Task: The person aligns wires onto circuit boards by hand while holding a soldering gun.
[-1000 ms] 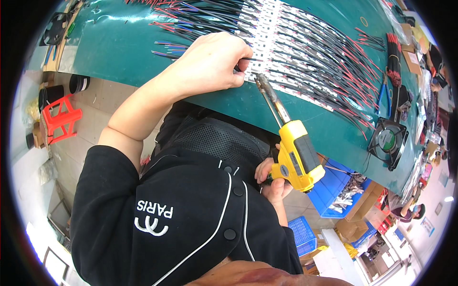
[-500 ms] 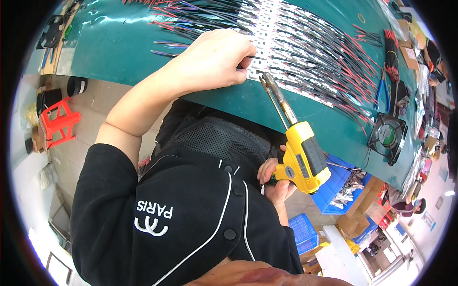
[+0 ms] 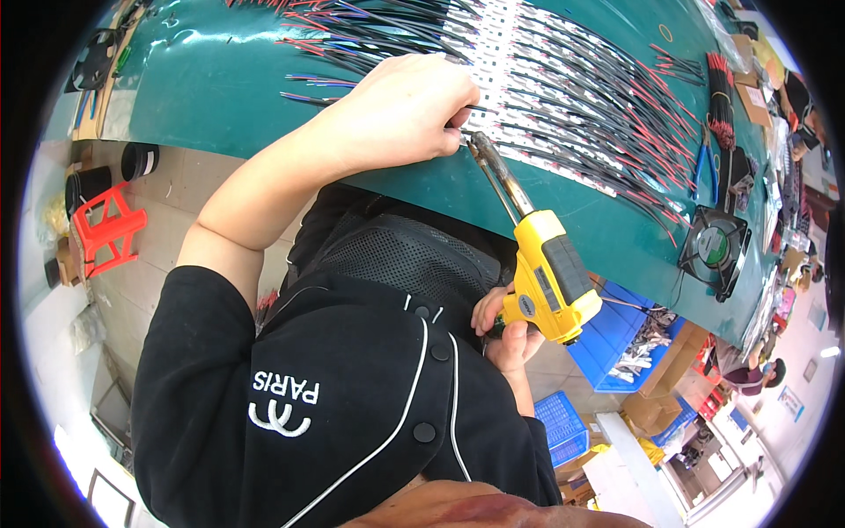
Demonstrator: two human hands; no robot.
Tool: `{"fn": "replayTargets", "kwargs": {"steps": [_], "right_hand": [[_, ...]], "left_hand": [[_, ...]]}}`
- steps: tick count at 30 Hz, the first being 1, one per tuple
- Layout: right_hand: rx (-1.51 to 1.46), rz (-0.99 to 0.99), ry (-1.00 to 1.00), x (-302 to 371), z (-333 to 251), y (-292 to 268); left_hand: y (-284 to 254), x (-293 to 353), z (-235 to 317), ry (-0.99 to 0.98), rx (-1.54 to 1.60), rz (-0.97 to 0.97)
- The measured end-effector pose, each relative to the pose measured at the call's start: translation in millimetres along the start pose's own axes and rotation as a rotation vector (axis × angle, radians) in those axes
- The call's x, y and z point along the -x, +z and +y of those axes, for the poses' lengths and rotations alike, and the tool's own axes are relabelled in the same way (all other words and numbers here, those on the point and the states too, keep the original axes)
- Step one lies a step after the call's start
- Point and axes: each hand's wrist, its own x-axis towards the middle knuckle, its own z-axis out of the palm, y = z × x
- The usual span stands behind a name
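Note:
My left hand (image 3: 409, 110) is closed in a pinch at the near end of a row of white strip boards (image 3: 493, 53). A thin black wire (image 3: 481, 108) shows at its fingers; the fingertips are partly hidden. My right hand (image 3: 509, 334) is wrapped round the handle of a yellow and black soldering gun (image 3: 547, 277), held up beside the table edge. The gun's dark metal tip points at the boards, just right of my left fingers. Black and red wires (image 3: 607, 106) fan out to the right of the boards, and more wires (image 3: 352, 40) to the left.
The green table mat (image 3: 220, 97) bears a small black fan (image 3: 715, 251), blue-handled pliers (image 3: 706, 167) and a bundle of red and black wires (image 3: 721, 101). Below are a blue bin (image 3: 598, 356) with metal parts, a blue basket (image 3: 561, 427) and a red stool (image 3: 107, 227). Another person (image 3: 753, 377) is far right.
The soldering gun has moved a little left and up with my right hand, bringing its tip closer to my left fingers. My left hand has shifted slightly right.

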Motion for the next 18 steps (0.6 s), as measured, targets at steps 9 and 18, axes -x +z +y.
{"fn": "replayTargets", "kwargs": {"steps": [9, 18], "right_hand": [[0.02, 0.005, 0.005, -1.3, -0.8, 1.6], [0.027, 0.074, -0.05, -1.4, -6.0, 3.6]], "left_hand": [[-0.2, -1.4, 3.3, -0.021, -0.028, -0.015], [-0.3, 0.6, 0.9, 0.021, -0.039, 0.009]]}}
